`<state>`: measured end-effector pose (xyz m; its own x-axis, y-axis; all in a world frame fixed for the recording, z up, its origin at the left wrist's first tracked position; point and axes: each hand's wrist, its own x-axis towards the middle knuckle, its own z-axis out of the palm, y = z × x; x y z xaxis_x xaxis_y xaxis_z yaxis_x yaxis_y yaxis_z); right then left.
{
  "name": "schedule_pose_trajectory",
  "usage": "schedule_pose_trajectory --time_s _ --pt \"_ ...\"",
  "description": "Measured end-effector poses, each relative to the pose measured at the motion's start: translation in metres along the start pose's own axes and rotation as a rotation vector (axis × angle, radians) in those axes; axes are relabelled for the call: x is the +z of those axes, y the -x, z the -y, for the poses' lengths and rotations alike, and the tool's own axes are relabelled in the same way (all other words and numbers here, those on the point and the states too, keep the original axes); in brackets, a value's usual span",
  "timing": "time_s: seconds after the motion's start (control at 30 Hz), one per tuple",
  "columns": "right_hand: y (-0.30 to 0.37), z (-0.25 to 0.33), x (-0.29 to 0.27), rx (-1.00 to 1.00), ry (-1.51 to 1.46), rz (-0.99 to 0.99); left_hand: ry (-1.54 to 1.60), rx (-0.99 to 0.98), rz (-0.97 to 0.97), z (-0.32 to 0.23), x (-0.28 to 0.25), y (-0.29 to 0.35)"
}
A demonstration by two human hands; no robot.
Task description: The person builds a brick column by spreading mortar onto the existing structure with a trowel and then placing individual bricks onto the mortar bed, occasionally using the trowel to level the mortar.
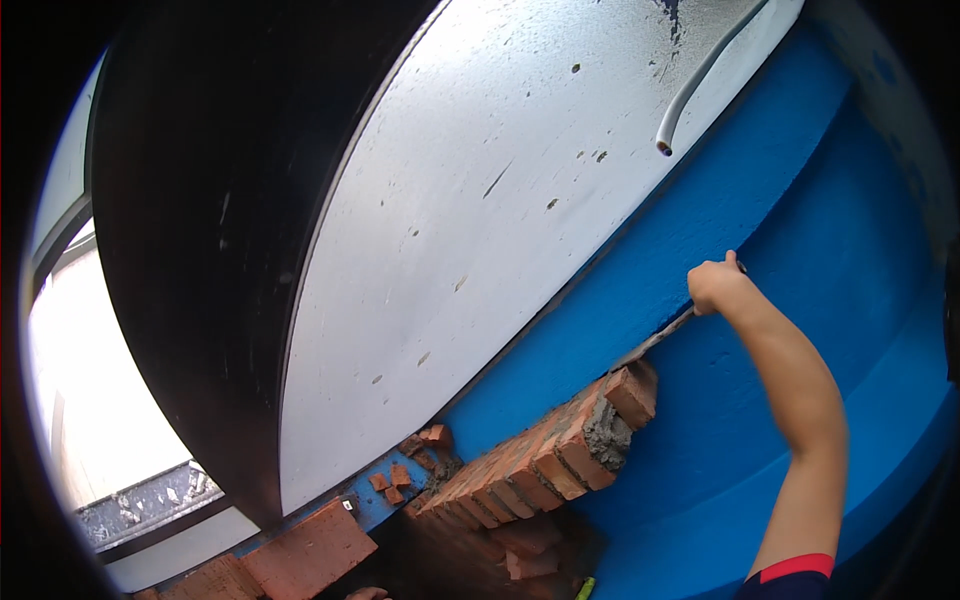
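Note:
My right hand (715, 283) is wrapped around the handle of a trowel, its arm stretched up from the lower right. The narrow trowel blade (655, 338) slants down to the left, and its tip meets the top of the end brick (632, 393). That brick sits at the right end of a low brick wall (535, 470). Grey mortar (607, 435) is heaped on the wall's end face, beside the brick. Only a sliver of my left hand (368, 594) shows at the bottom edge; its fingers are mostly hidden.
A blue painted ledge (640, 270) runs behind the brickwork, below a pitted white panel (480, 220) with a grey cable (690, 100). Broken brick pieces (398, 480) lie at the wall's left end. Large reddish slabs (310, 550) are at lower left, near a dark panel (220, 230).

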<state>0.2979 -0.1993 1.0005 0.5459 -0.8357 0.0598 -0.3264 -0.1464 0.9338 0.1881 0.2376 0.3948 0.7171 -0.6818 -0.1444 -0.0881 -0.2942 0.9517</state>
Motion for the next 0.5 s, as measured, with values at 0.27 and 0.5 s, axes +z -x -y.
schedule_pose_trajectory --time_s 0.27,0.5 --pt "0.035 -0.048 -0.046 0.070 -0.017 0.012 0.024 0.079 0.143 -0.007 0.011 -0.018" --pt "-0.009 0.033 0.001 -0.113 -0.011 0.005 0.012 0.108 0.210 -0.008 0.014 -0.021"
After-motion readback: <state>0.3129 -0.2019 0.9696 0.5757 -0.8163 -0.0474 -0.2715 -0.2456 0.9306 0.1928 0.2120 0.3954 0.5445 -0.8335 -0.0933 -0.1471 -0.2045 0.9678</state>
